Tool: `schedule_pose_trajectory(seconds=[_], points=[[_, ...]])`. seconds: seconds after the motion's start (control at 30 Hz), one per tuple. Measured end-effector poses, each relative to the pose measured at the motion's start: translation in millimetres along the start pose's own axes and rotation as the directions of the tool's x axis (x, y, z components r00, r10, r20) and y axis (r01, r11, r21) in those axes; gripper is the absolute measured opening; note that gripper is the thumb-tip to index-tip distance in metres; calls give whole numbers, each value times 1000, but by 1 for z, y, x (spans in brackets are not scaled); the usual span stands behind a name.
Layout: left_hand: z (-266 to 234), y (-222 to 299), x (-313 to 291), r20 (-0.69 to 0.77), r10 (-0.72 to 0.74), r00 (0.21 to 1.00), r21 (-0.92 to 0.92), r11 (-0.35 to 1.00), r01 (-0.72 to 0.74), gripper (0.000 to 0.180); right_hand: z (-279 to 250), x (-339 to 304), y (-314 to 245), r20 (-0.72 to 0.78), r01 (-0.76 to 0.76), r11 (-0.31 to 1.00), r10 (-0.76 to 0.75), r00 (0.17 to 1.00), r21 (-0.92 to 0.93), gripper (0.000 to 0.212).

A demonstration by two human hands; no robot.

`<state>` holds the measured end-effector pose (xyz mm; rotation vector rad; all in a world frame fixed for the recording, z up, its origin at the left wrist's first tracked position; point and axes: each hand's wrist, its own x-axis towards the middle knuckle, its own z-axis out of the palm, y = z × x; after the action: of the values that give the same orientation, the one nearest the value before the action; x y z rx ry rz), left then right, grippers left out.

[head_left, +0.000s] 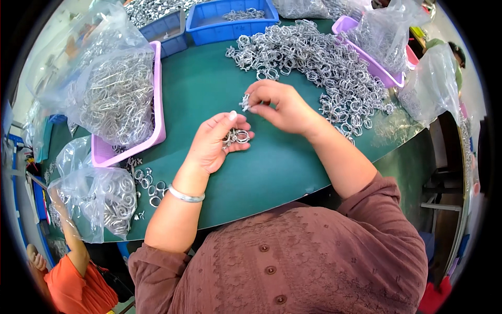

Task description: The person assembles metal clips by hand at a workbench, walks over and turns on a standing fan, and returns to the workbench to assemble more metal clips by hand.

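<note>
My left hand (209, 141) is turned palm up over the green table. Its fingers curl around a few silver metal rings (238, 137), with the thumb above them. To the right and a little farther off, my right hand (282, 107) pinches a small silver metal piece (244, 102) between thumb and fingertips. The exact form of that piece is too small to tell. The two hands are close but apart. Just beyond my right hand spreads a large loose heap of silver metal rings (319, 57).
A purple tray (158, 99) at left bears a clear bag (115, 94) full of metal pieces. Nearer sit another bag (117, 199) and loose rings (156, 193). Blue bins (232, 29) stand at the back, a second purple tray (374, 65) at right. Someone in orange (78, 285) is at lower left.
</note>
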<state>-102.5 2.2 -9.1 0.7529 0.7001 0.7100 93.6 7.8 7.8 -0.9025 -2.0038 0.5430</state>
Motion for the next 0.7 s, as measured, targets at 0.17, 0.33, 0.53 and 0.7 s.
schedule_pose_trajectory(seconds=[0.17, 0.33, 0.53, 0.7], points=[[4, 1, -2, -56, 20, 998, 77, 997, -16, 31, 17, -2, -17, -26, 13, 999, -12, 1000, 42, 20], [4, -3, 0, -28, 120, 992, 141, 983, -115, 21, 13, -5, -11, -23, -95, 949, 107, 994, 299, 26], [9, -5, -1, -73, 412, 908, 421, 839, -346, 20, 11, -5, -6, 27, -154, 908, 156, 987, 389, 29], [11, -5, -2, 8, 604, 797, 588, 642, -492, 21, 10, -4, -11, 99, -231, 861, 209, 973, 453, 28]])
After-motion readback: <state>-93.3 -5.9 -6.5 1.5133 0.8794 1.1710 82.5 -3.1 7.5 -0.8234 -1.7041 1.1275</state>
